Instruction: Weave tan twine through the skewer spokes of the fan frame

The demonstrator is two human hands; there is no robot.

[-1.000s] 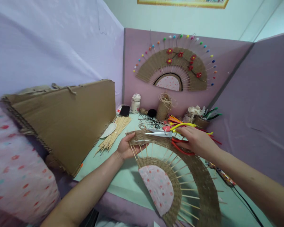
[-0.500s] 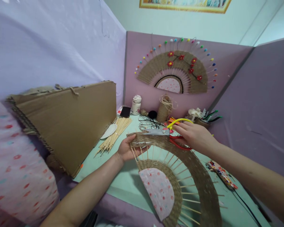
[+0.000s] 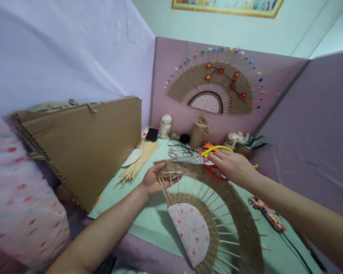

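My left hand [image 3: 156, 180] grips the far left end of a woven, half-round fan [image 3: 247, 219], thumb on top and fingers beneath. The fan has a wide brown twine band, thin wooden sticks as spokes, and a half-circle centre of pink dotted cloth [image 3: 190, 232]. My right hand [image 3: 231, 163] is closed on the handles of a pair of scissors [image 3: 190, 160], one loop red and one yellow. The scissor blades point left and lie along the band's upper edge, close to my left fingers. Whether the tips touch the twine I cannot tell.
A bundle of thin sticks [image 3: 140, 163] lies beside a white dish [image 3: 132, 157] and a large cardboard sheet [image 3: 85, 148]. Behind are a white bottle [image 3: 165, 127], a twine roll [image 3: 199, 133] and black wires [image 3: 185, 147]. A glue gun [image 3: 267, 214] with a cord lies right. A finished fan [image 3: 217, 83] hangs behind.
The scissors have shifted slightly left, and the blades look closer together. My left hand stays on the fan's end. The view has turned slightly.
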